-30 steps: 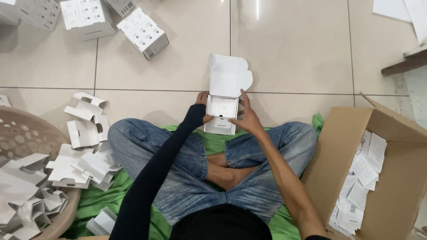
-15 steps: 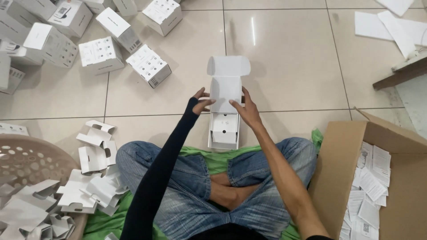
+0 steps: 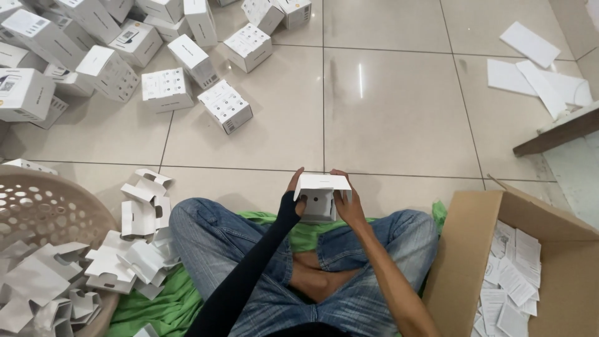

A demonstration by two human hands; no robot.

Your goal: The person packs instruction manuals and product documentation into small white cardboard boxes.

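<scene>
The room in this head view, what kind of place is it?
Probably an informal packing spot on a tiled floor. Finished white boxes are piled on it, a carton holds leaflets, and both hands fold a box.

The floor (image 3: 399,118) is laid with large glossy beige tiles, thin dark grout lines between them, and a streak of overhead light shines on one tile near the middle. A green cloth (image 3: 159,306) lies spread on the floor at the near edge — crumpled on its left side. At the far right edge a dark wooden board (image 3: 552,134) slants across the tiles, and beyond it the surface turns paler and duller.
</scene>
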